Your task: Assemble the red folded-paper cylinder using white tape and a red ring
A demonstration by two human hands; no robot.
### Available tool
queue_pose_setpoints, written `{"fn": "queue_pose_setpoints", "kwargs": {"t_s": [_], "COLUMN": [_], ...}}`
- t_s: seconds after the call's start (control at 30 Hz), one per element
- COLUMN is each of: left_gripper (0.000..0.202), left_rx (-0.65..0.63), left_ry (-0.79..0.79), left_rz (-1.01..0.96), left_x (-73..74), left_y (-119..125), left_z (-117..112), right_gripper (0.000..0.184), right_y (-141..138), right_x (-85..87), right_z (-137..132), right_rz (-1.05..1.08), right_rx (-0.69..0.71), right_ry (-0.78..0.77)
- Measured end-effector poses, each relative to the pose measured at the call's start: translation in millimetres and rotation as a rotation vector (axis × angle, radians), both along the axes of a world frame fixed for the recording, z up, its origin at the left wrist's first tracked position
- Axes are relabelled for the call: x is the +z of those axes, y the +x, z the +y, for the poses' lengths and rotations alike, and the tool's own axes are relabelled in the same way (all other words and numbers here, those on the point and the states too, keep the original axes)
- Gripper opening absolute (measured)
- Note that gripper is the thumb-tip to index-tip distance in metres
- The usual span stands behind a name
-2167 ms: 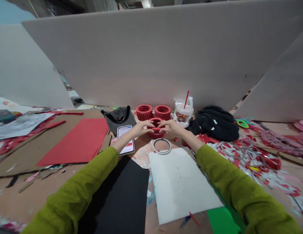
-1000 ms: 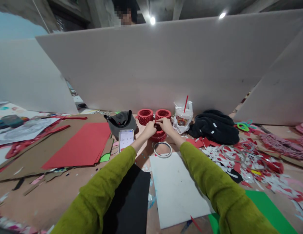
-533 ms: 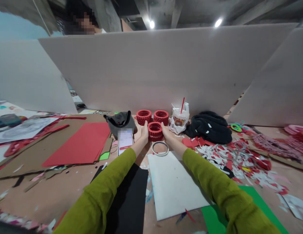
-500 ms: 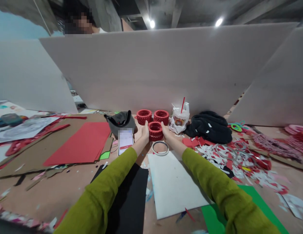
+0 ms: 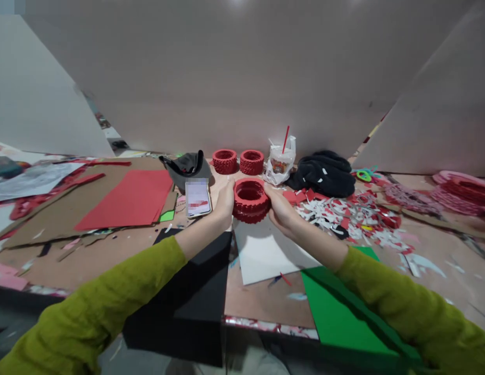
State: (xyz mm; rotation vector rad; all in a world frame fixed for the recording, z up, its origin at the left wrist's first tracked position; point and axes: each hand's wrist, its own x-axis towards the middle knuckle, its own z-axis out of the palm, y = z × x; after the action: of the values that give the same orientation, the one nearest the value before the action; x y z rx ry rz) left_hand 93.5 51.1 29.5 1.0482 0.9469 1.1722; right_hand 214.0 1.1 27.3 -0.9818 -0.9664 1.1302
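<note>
At the far left, a sheet of red paper (image 5: 125,200) lies on brown cardboard (image 5: 42,224), and a phone (image 5: 197,198) with a blurred screen sits beside a dark cap (image 5: 183,166) at upper middle. A black sheet (image 5: 179,297) lies below them, at the bottom middle.

The left hand (image 5: 224,204) reaches in from the lower left in a green sleeve (image 5: 101,297), with its palm and fingers pressed flat against the left side of a red paper ring (image 5: 250,200). The right hand (image 5: 281,211) comes in from the lower right in a matching sleeve (image 5: 398,297) and presses the ring's right side. The two hands are clamped on the ring, which stands upright between them with its open top showing.

Compared with the earlier frames, the ring has come off the table top towards the person. It now sits over the top edge of a white sheet (image 5: 261,255), well in front of two matching red rings (image 5: 238,162), which stand side by side beyond it. To the right are a plastic bag (image 5: 280,162) with a red straw, a black cloth (image 5: 322,174), and scattered paper scraps (image 5: 347,219).
</note>
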Motion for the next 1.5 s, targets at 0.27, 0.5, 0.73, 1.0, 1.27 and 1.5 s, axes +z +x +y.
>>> {"fn": "queue_pose_setpoints", "kwargs": {"t_s": [0.27,0.5,0.73,1.0,1.27,1.5], "left_gripper": [0.043,0.058,0.022,0.005,0.018,0.016], "left_rx": [-0.074,-0.061,-0.29,-0.5,-0.361,-0.408], "left_ry": [-0.075,0.084,0.474,0.729,0.746,0.612], "left_rz": [0.067,0.223,0.572,0.82,0.784,0.472], "left_x": [-40.8,-48.7,-30.8,-54.8,-18.0,36.7], "left_y": [11,-1,-32,-29,-54,-69], "left_z": [-69,-56,12,40,25,-59], "right_gripper": [0.034,0.05,0.028,0.033,0.039,0.027], "right_y": [16,40,66,83,143,82], "right_x": [-29.2,-19.7,-15.3,-2.8,-17.6,9.2], "right_z": [-76,-64,-70,-77,-115,-126], "right_rz": [-0.231,-0.784,-0.665,-0.518,-0.456,-1.083], "right_rx": [-0.025,-0.168,-0.17,-0.076,-0.011,-0.4], "right_ry": [-0.181,-0.023,-0.009,-0.287,-0.512,0.156]}}
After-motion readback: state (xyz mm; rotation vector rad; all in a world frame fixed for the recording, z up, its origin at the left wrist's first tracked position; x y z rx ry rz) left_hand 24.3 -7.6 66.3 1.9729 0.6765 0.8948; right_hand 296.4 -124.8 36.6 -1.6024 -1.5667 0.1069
